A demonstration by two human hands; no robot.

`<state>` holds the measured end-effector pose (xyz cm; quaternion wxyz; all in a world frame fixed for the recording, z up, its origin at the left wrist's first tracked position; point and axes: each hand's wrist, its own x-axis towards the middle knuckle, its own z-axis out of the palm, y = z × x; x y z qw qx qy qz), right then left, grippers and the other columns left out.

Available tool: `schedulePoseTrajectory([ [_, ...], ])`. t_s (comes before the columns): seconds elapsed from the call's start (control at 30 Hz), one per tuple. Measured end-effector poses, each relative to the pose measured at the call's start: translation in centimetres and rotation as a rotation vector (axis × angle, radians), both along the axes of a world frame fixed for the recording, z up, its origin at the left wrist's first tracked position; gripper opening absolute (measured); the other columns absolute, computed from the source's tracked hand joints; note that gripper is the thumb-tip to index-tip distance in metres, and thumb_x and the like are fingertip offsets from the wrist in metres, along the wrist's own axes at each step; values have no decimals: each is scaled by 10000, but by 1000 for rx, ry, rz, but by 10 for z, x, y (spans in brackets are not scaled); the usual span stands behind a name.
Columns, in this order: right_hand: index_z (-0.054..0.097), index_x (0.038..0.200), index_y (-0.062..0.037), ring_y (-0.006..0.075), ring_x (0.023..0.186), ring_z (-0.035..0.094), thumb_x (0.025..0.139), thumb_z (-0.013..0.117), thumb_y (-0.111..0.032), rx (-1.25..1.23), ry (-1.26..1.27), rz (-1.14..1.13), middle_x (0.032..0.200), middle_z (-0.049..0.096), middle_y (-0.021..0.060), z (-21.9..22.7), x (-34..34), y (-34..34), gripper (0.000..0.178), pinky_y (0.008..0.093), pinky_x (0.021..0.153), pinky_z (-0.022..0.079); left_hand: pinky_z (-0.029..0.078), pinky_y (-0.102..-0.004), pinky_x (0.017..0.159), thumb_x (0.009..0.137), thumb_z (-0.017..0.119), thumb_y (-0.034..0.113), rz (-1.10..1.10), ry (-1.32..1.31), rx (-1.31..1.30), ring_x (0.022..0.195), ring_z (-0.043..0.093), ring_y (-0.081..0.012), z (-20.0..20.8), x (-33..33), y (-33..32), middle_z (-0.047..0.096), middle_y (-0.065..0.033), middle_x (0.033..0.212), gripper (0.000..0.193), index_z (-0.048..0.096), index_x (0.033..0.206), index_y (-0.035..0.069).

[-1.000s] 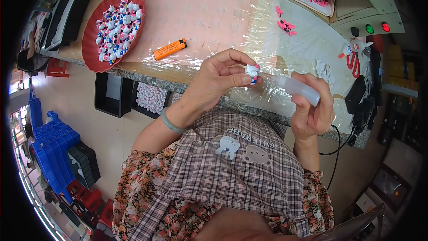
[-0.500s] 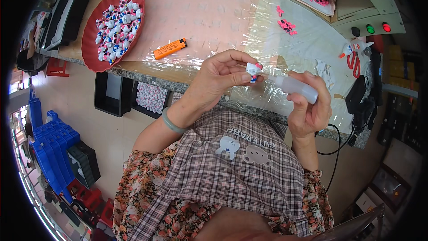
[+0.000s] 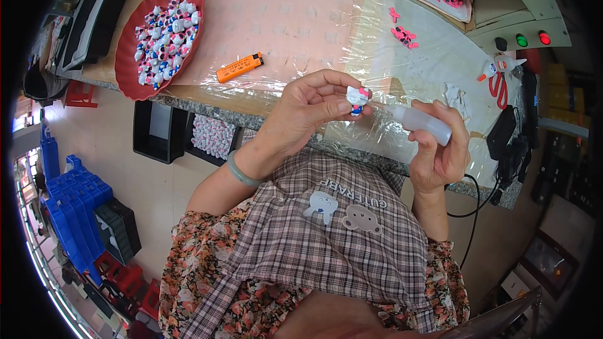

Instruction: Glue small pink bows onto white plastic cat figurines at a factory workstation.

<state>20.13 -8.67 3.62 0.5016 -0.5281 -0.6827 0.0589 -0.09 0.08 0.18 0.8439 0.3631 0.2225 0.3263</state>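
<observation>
The left hand (image 3: 308, 110) pinched a small white cat figurine (image 3: 357, 97) above the table's near edge (image 3: 264, 116). The right hand (image 3: 440, 150) clasped a translucent squeeze bottle (image 3: 421, 122), nozzle touching the figurine.

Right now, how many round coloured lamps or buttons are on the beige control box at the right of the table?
3: a black round button at the left, a green round lamp in the middle, a red round lamp at the right. Others may be hidden.
</observation>
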Motion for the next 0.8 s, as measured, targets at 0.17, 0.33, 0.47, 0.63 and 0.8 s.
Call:
schedulePoseTrajectory([
  [0.17, 546, 1121, 62, 260, 760, 668, 868, 688, -199, 30, 129, -43, 875, 671, 190, -2, -4, -1, 391, 307, 647, 541, 554, -350, 887, 894, 616, 64, 5, -5, -8, 1023, 651, -243, -1, 1, -1, 647, -139, 1127, 261, 574, 1145, 6],
  [0.33, 487, 1197, 65, 156, 608, 611, 934, 599, -171, 20, -15, 13, 906, 668, 235, 1, 0, 1, 371, 232, 532, 499, 556, -347, 885, 890, 624, 71, 1, -4, -7, 1016, 654, -236, -2, 1, -1, 648, -139, 1120, 267, 576, 1143, -1],
  [0.47, 487, 1196, 64, 152, 603, 607, 933, 597, -160, 26, -49, 20, 905, 670, 231, 0, 0, 2, 362, 236, 536, 500, 558, -343, 880, 890, 626, 73, -2, 1, -4, 1017, 654, -236, -4, 1, -1, 648, -138, 1118, 266, 576, 1141, -1],
  [0.63, 546, 1127, 63, 267, 764, 665, 857, 697, -186, 16, 79, -42, 880, 674, 190, -2, -2, 1, 397, 306, 641, 538, 558, -340, 878, 893, 620, 69, -2, 7, -17, 1024, 652, -238, -2, 1, 0, 645, -139, 1125, 262, 573, 1143, 4],
  [0.8, 547, 1125, 57, 269, 751, 666, 853, 700, -200, 32, 32, -66, 882, 675, 186, 0, -2, 1, 404, 306, 621, 539, 550, -343, 889, 896, 616, 68, -2, -28, -58, 1028, 650, -247, -5, 0, 0, 644, -142, 1134, 264, 572, 1149, 11],
])
